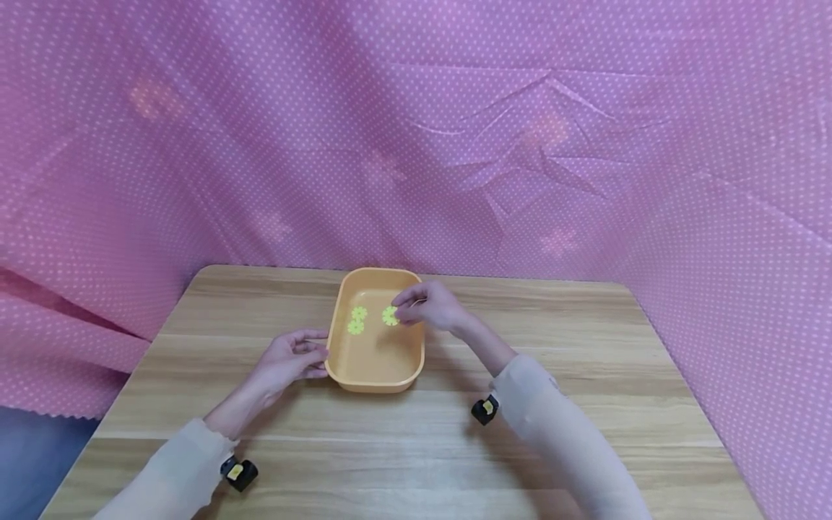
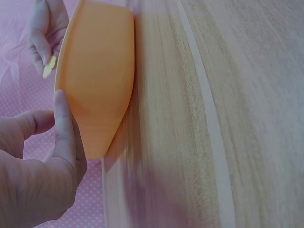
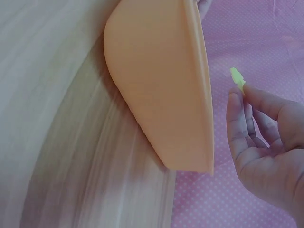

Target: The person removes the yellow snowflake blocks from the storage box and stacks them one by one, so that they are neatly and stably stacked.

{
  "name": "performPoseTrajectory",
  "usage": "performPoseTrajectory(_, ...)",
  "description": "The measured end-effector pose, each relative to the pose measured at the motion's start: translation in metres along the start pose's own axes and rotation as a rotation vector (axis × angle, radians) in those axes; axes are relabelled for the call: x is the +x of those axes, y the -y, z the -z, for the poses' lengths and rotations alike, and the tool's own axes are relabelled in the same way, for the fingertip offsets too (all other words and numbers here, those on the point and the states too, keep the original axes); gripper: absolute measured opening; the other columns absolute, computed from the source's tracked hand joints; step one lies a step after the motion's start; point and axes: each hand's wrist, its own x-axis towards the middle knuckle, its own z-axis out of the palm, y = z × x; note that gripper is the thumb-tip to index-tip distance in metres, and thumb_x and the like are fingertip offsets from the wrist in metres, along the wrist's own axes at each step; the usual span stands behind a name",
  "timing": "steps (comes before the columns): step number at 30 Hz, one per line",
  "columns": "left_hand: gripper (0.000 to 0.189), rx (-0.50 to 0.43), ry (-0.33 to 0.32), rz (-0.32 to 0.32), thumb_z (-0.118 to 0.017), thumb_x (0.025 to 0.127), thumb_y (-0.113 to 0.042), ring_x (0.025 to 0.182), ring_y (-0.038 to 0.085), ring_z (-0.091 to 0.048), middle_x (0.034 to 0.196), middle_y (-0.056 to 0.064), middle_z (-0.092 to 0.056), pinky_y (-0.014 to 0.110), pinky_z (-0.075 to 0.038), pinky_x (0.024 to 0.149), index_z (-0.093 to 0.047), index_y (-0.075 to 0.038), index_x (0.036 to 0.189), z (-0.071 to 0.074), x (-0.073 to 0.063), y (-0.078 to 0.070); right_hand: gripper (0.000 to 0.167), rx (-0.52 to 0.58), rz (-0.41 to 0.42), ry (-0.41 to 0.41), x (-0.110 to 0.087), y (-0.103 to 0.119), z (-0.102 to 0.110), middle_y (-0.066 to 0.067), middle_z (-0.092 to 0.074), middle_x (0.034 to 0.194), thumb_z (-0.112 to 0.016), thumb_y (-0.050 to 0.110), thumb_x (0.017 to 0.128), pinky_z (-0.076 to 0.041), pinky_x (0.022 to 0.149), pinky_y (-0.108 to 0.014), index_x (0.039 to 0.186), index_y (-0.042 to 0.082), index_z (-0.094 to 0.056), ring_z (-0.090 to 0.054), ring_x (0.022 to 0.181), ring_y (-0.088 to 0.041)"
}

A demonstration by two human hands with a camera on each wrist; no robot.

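An orange rectangular basin (image 1: 373, 372) stands on the table. Two small yellow flower-shaped pieces (image 1: 355, 327) lie inside it, toward the left side. Above the basin's right half, my right hand (image 1: 432, 307) pinches another yellow flower-shaped piece (image 3: 237, 79) between thumb and fingertips; the right wrist view shows it nearly edge-on. At the basin's left side, my left hand (image 1: 292, 361) touches the outer wall and rim with its fingertips, the fingers mostly extended. In the left wrist view one fingertip (image 2: 61, 97) meets the rim. The basin's inside is hidden in both wrist views.
The wood-grain table (image 1: 520, 448) extends around the basin. Pink-purple dotted cloth (image 1: 416, 144) hangs behind the table and along its sides. A small black device (image 1: 239, 473) sits at the left wrist, and a similar black device (image 1: 484, 409) at the right.
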Motion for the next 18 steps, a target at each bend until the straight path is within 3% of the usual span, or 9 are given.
performPoseTrajectory(11,0.049,0.02,-0.017,0.005,-0.062,0.104,-0.002,0.087,0.013,-0.072,0.116,0.017,-0.071,0.025,-0.07,0.083,-0.046,0.01,0.148,0.0,0.0,0.001,0.026,0.024,-0.002,-0.086,-0.021,0.002,0.024,-0.008,-0.074,0.095,-0.074,-0.002,0.094,-0.071,0.091,-0.042,0.118,-0.01,-0.071,-0.077,0.087,-0.023)
performPoseTrajectory(16,0.049,0.019,-0.014,-0.002,-0.061,0.104,-0.002,0.09,0.014,-0.072,0.119,0.019,-0.07,0.025,-0.07,0.084,-0.045,0.011,0.149,0.0,-0.001,0.001,0.028,0.031,-0.007,-0.132,-0.033,-0.002,0.035,-0.009,-0.075,0.095,-0.075,-0.001,0.093,-0.072,0.083,-0.033,0.119,-0.011,-0.071,-0.076,0.084,-0.019)
performPoseTrajectory(18,0.049,0.018,-0.014,-0.004,-0.061,0.104,-0.001,0.09,0.015,-0.072,0.119,0.019,-0.07,0.025,-0.07,0.084,-0.045,0.011,0.149,0.0,-0.001,0.0,0.029,0.034,-0.006,-0.144,-0.037,-0.005,0.04,-0.013,-0.076,0.097,-0.074,-0.002,0.094,-0.072,0.085,-0.035,0.12,-0.012,-0.071,-0.075,0.083,-0.016)
